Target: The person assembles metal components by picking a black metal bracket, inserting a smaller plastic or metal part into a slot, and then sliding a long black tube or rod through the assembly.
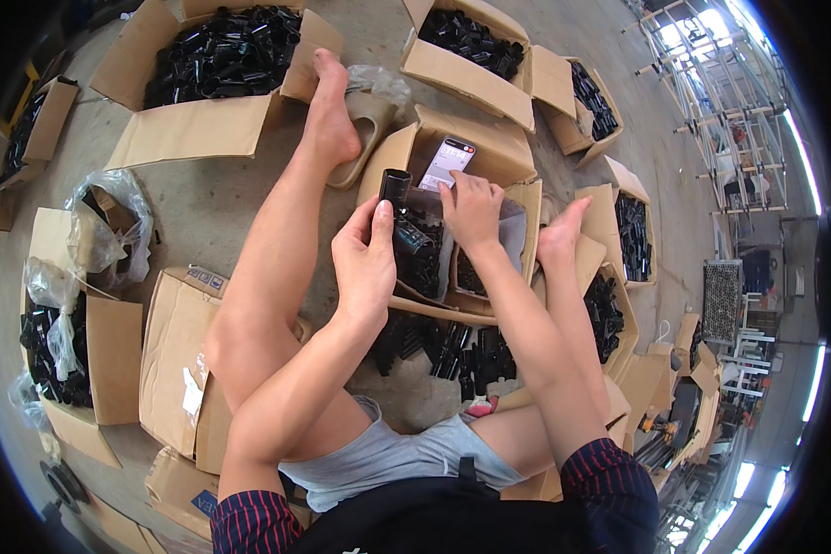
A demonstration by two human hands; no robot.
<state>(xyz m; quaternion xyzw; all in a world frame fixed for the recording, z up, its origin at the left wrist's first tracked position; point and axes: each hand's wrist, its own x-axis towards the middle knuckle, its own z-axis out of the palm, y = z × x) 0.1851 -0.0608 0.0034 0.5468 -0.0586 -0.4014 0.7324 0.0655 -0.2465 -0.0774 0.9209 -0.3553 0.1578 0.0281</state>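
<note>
My left hand (365,254) is closed around a short black tube fitting (396,185), held upright above an open cardboard box (468,315) between my legs. My right hand (474,210) reaches over the same box with its fingers partly spread. A fingertip of it touches or hovers at the lower edge of a phone (450,162), whose screen is lit. The phone leans against the box's far flap. Inside the box, small black parts (419,263) lie in lined compartments. Another black tube piece (410,238) shows just below the fitting.
Black parts (448,351) lie in front of the box. Large cartons of black tubes stand around: one at far left (189,138), one at far centre (466,78), others to the right and left. A sandal (369,129) sits by my left foot. Metal racks (711,111) stand at right.
</note>
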